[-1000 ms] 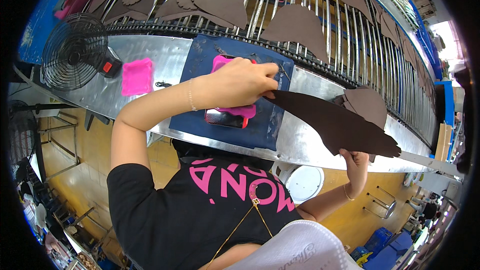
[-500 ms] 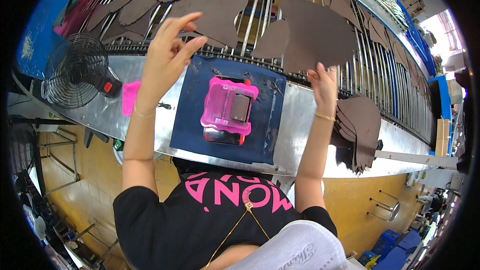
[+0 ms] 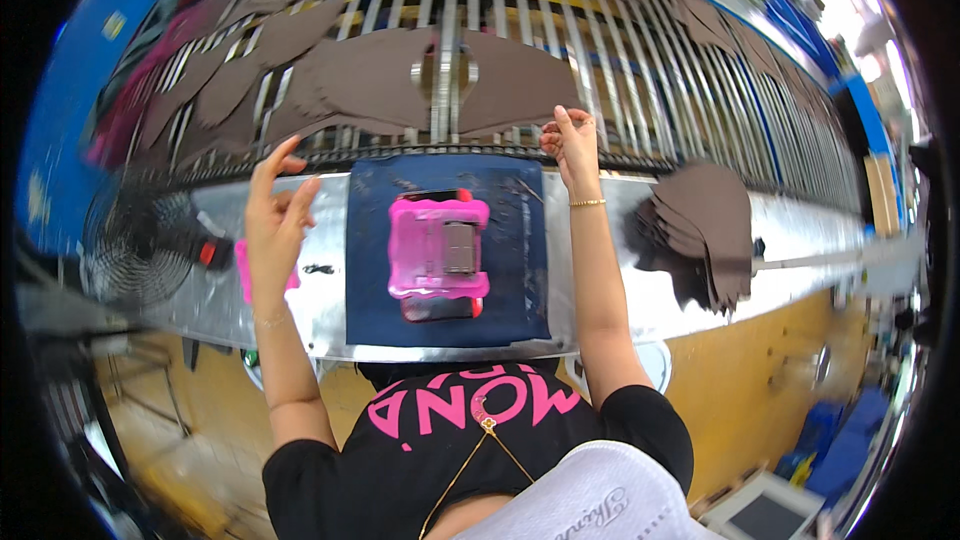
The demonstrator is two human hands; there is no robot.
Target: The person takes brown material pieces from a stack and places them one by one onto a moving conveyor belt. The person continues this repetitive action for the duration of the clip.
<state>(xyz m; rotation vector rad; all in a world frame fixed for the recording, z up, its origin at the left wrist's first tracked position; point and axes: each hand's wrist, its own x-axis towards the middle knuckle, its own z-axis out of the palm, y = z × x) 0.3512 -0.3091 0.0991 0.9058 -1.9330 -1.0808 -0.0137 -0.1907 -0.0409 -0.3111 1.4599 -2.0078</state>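
My left hand [image 3: 275,218] is raised over the metal table's left part, thumb and fingers apart with nothing between them. Fingers loosely bent and apart, my right hand [image 3: 572,148] is at the lower right corner of a flat dark brown cut piece [image 3: 520,83]. That piece lies across the metal rods of the rack; contact with my fingertips is hard to make out. To its left lies another wide brown piece [image 3: 365,75]. Between my forearms a pink plastic holder [image 3: 415,250] with a grey block sits over a black-and-red object on a dark blue mat [image 3: 515,315].
A fanned stack of brown pieces [image 3: 715,225] rests on the metal table [image 3: 600,285] at right. A black wire fan [image 3: 140,245] stands left, near a small pink item [image 3: 243,270]. More brown pieces [image 3: 290,35] cover the rod rack [image 3: 640,90]. A bar [image 3: 835,257] reaches in from the right.
The brown piece by my right hand has moved left and now lies flat on the rods beside the other piece. In view, both hands have shifted left; my left is also lower. The view has turned.
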